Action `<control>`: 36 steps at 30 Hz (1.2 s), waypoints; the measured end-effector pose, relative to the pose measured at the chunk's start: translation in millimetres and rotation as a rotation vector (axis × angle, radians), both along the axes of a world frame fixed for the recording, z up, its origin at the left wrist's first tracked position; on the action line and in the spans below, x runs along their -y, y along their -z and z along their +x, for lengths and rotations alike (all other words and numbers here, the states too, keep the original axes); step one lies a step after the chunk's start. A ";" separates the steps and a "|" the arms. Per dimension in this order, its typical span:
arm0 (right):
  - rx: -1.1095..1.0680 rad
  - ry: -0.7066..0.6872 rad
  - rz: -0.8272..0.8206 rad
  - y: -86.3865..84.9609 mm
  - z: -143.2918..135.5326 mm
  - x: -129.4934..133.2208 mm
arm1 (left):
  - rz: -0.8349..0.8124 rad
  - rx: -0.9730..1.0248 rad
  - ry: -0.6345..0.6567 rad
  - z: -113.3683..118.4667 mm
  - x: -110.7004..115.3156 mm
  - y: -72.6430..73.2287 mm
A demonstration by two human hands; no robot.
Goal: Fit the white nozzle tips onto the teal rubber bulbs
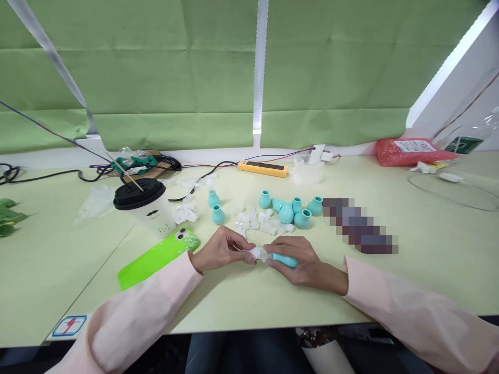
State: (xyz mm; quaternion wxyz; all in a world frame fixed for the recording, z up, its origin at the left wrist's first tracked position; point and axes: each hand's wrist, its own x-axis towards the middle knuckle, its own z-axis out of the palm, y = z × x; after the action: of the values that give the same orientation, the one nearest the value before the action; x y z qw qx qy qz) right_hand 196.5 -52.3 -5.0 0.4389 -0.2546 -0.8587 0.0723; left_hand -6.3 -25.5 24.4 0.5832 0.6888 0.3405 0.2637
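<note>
Near the table's front edge, my right hand point(302, 259) is closed round a turquoise squeeze bulb point(286, 259) lying sideways. A translucent plastic piece point(265, 255) sits at the bulb's left end, by my right fingertips. My left hand point(227, 250) pinches a small white plastic cap point(254, 252), which meets the translucent piece; whether they are joined I cannot tell. Beyond my hands lies a loose pile of clear and white plastic pieces point(267, 222). Several more turquoise bulbs point(286, 213) stand or lie behind it to the right, and two others point(218, 214) stand to the left.
On the left are a bright green phone point(158, 259) and a white cup point(150, 221) with a black lid and a stick. A yellow power strip point(263, 168) lies at the back among cables. A red package point(409, 152) is at the far right, and a pixelated patch covers something right of the bulbs.
</note>
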 end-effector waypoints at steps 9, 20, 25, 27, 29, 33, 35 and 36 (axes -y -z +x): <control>-0.175 0.065 -0.138 -10.5 -4.0 -1.4 | 0.143 0.070 -0.170 15.0 11.5 -5.8; -0.379 -0.090 -0.533 -16.5 -0.1 1.1 | 0.557 0.229 -0.638 -17.2 4.1 -50.4; -0.348 -0.102 -0.532 -17.5 -2.1 3.7 | 0.825 -0.087 -0.943 -38.6 -11.6 -51.6; -0.339 -0.087 -0.532 -17.8 -1.9 4.5 | 0.934 -0.264 -0.983 -42.5 -20.0 -44.6; -0.330 -0.070 -0.530 -17.6 -1.5 4.7 | 1.014 -0.397 -0.988 -44.9 -28.8 -36.7; -0.305 -0.056 -0.504 -16.0 -0.9 4.7 | 1.001 -0.519 -0.951 -46.9 -43.7 -23.8; -0.287 -0.034 -0.486 -15.0 -1.0 3.9 | 0.947 -0.537 -0.922 -47.2 -48.9 -18.7; -0.272 -0.013 -0.473 -14.2 -1.0 2.9 | 0.926 -0.542 -0.904 -47.3 -51.1 -16.4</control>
State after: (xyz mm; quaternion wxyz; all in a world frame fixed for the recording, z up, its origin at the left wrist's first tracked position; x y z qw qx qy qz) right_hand 195.4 -55.3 9.3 0.4779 -0.3323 -0.7529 0.3071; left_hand -53.6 25.6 40.8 -0.0425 0.6986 0.5798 0.4172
